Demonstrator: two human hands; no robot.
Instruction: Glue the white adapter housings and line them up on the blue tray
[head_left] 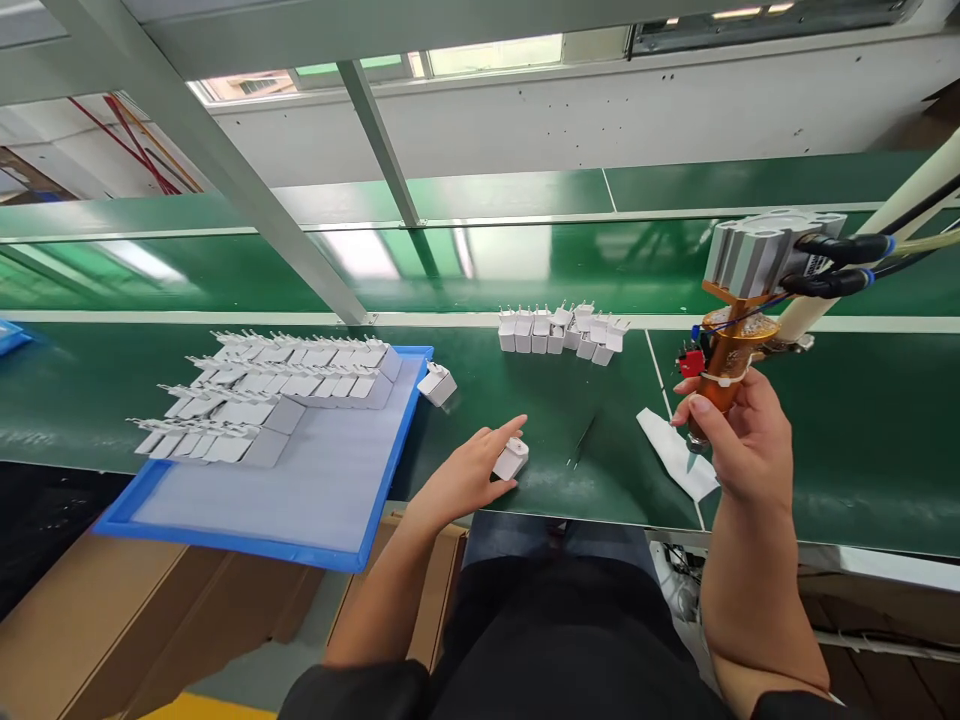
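Observation:
My left hand (pixel 466 474) is around a white plug charger (pixel 511 459) near the bench's front edge, thumb on its near side and fingers at its far side. My right hand (pixel 750 440) is closed round an orange metal handheld tool (pixel 721 385) with a small red switch (pixel 690 362) on its side. A grey metal cylinder block (pixel 765 252) with black hoses sits on top of the tool. The tool's tip points down, above a piece of white paper (pixel 677 455). A pair of dark tweezers (pixel 582 440) lies between my hands.
At left, a blue-rimmed tray (pixel 352 558) bears several rows of white chargers (pixel 285 385) and overhangs the bench's front edge. One charger (pixel 437 384) stands beside it. Several more chargers (pixel 559 332) line up at the back. A slanting metal post (pixel 225 150) rises behind the tray.

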